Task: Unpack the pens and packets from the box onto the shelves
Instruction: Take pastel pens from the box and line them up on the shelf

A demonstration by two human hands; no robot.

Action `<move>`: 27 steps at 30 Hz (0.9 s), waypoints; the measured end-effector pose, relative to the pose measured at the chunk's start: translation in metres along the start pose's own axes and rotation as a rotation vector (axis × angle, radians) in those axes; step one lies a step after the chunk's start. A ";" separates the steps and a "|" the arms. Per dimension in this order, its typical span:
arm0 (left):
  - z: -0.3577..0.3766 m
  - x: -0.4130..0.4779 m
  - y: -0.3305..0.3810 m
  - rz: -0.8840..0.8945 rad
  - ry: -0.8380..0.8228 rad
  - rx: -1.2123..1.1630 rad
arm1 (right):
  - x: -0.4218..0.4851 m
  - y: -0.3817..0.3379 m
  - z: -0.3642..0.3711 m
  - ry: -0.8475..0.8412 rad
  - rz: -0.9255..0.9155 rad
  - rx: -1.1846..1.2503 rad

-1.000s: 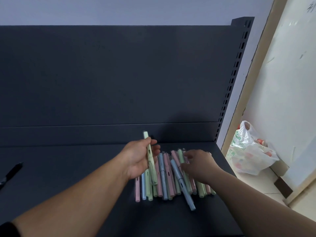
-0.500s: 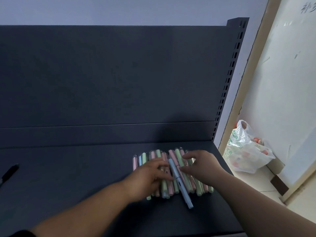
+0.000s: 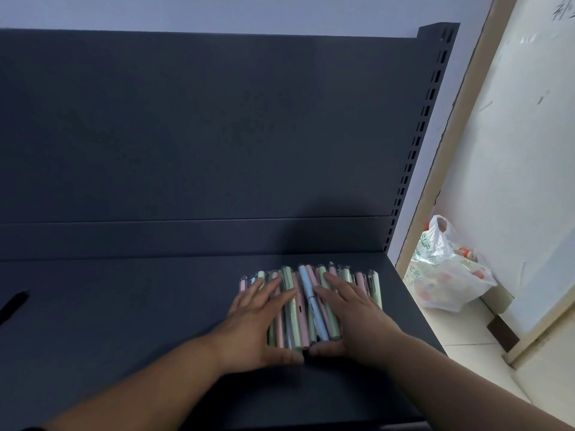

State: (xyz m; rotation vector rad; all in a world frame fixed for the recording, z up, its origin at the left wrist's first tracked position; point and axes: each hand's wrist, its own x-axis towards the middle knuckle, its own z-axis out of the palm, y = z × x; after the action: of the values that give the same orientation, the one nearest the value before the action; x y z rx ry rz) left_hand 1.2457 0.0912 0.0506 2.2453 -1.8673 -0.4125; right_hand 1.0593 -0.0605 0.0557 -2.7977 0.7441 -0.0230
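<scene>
- Pens (image 3: 292, 318) in pastel pink, green and blue lie side by side in one pile toward the 3 o'clock end of the dark shelf (image 3: 124, 321). Their long axes run from 6 to 12 o'clock, fanning slightly at the far tips.
- On top, a blue pen (image 3: 312, 301) leans a little, its far end toward 11 o'clock and its near end toward 5 o'clock.
- Flat on the pile at 9 o'clock is the left hand (image 3: 258, 321), its fingers straight and spread, gripping nothing.
- At 3 o'clock the right hand (image 3: 354, 318) lies just as flat and open. Both thumbs sit against the near ends of the pens.
- A second ago the left hand held a green pen upright; now that hand holds nothing.
- Half a second ago the blue pen lay skewed, with its near end jutting out of the pile; now it sits nearly in line with the rest.
- At the 9 o'clock edge of the shelf lies a black pen (image 3: 14, 304), well apart from the pile.
- On the floor at 3 o'clock, a white plastic bag (image 3: 445, 275) carries green print too blurred to read.
- On the wall at 1 o'clock there is handwriting (image 3: 563, 10), cut off by the frame edge and unreadable.
</scene>
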 end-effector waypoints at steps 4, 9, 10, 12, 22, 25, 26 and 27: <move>0.005 0.000 -0.001 0.007 0.030 0.038 | 0.002 -0.004 0.003 0.010 0.017 0.006; 0.004 0.005 -0.003 -0.016 0.028 0.009 | 0.002 0.012 -0.002 -0.045 0.122 0.093; 0.004 0.006 -0.003 -0.022 0.028 0.003 | 0.002 0.013 0.000 -0.068 0.126 0.104; 0.004 0.007 -0.003 -0.025 0.023 0.001 | 0.002 0.009 0.004 -0.090 0.120 0.120; -0.015 -0.005 -0.005 0.018 0.056 0.023 | -0.002 -0.023 -0.023 -0.016 0.219 0.041; -0.023 -0.033 -0.014 -0.004 0.156 0.028 | -0.001 -0.053 -0.029 0.136 0.206 0.066; -0.026 -0.048 -0.021 -0.033 0.198 0.018 | 0.002 -0.068 -0.029 0.167 0.188 0.071; -0.028 -0.065 -0.031 -0.071 0.246 0.006 | 0.004 -0.084 -0.029 0.187 0.164 0.063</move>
State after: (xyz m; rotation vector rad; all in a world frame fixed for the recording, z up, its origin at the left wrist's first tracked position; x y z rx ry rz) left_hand 1.2727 0.1601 0.0733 2.2539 -1.6724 -0.1332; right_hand 1.1021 0.0015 0.1035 -2.6909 0.9961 -0.2770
